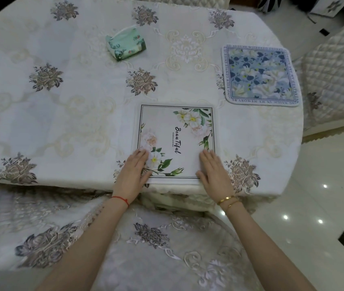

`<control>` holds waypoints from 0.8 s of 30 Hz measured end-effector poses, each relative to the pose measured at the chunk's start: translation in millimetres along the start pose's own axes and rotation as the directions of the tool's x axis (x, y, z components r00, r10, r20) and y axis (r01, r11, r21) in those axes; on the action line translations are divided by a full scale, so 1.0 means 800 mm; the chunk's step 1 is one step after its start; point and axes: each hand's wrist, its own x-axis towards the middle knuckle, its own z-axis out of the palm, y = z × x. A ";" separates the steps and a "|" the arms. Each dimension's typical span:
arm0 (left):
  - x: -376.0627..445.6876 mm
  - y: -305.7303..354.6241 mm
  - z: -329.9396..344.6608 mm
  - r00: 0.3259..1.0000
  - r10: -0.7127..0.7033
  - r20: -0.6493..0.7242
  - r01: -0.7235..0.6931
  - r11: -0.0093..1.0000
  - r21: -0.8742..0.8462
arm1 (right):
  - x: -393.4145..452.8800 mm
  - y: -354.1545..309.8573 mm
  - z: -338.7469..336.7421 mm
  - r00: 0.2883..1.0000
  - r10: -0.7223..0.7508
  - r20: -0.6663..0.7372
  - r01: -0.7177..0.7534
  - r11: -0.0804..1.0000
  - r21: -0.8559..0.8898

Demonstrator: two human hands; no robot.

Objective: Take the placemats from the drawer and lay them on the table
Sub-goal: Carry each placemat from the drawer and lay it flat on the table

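Observation:
A white square placemat (176,141) with a dark border, flowers and the word "Beautiful" lies flat at the near edge of the table (72,114). My left hand (132,172) rests flat on its near left corner, fingers together. My right hand (214,171) lies flat on its near right corner. A second placemat (260,75), blue floral with lettering round the rim, lies flat at the table's right side. No drawer is in view.
A green tissue pack (126,44) sits at the far middle of the table. An embroidered white cloth covers the table. Quilted chair covers stand at the right (335,76) and directly below me (167,244). Glossy tiled floor (314,185) lies to the right.

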 end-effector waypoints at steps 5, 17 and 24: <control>-0.006 0.028 0.018 0.996 0.063 0.063 -0.062 0.998 -0.008 | 0.003 -0.045 0.035 0.995 -0.083 0.060 0.083 0.997 0.007; -0.023 -0.011 -0.003 0.999 -0.030 -0.024 0.029 0.999 -0.035 | -0.031 0.033 -0.002 0.991 0.122 -0.053 -0.118 0.991 0.067; 0.055 0.010 -0.005 0.999 0.031 -0.009 -0.031 0.998 -0.063 | 0.074 -0.025 -0.004 0.998 -0.064 0.015 0.062 0.995 0.079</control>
